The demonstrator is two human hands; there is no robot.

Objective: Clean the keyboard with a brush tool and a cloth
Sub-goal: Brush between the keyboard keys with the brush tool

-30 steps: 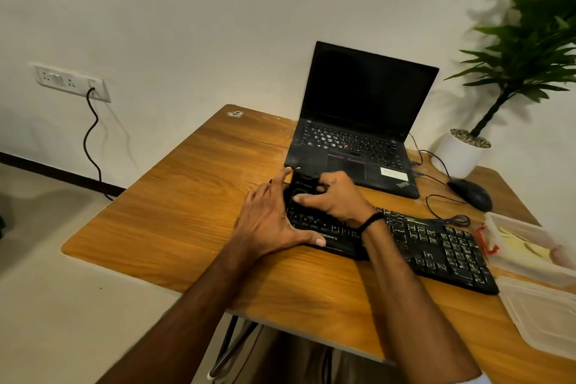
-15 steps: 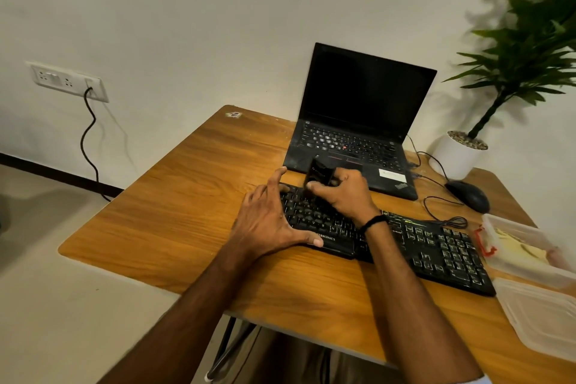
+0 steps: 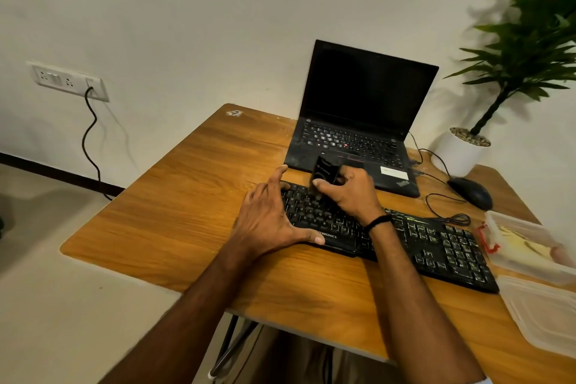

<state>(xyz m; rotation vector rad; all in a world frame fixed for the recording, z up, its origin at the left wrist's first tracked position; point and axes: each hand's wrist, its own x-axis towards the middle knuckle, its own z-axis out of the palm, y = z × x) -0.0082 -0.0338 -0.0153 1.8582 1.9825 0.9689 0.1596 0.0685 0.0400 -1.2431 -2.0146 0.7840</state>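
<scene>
A black Zebronics keyboard [image 3: 436, 246] lies slantwise across the wooden counter [image 3: 187, 196], just in front of an open ThinkPad laptop [image 3: 358, 134] whose screen is dark. The left hand [image 3: 268, 218] rests spread over the keyboard's left end, fingers straight and reaching toward the far edge, the thumb pressed on the front edge beside the brand lettering; it grips nothing. The right hand [image 3: 349, 193], with a dark band [image 3: 378, 221] at the wrist, is curled round a small black brush tool [image 3: 325, 173], pinching it between thumb and fingers above the upper rows of keys near the keyboard's left part. The tool's lower end is hidden by the hand, so whether it touches the keys cannot be told. To the right of the keyboard stands a clear plastic container [image 3: 526, 246] holding something pale yellow, possibly the cloth, and its lid [image 3: 542, 315] lies nearer the front edge. A black mouse [image 3: 470, 193] sits behind the keyboard's right end, its cable looped close by, and a potted plant [image 3: 461, 150] stands at the far right corner. A wall socket [image 3: 68, 81] with a plugged cable is on the left.
</scene>
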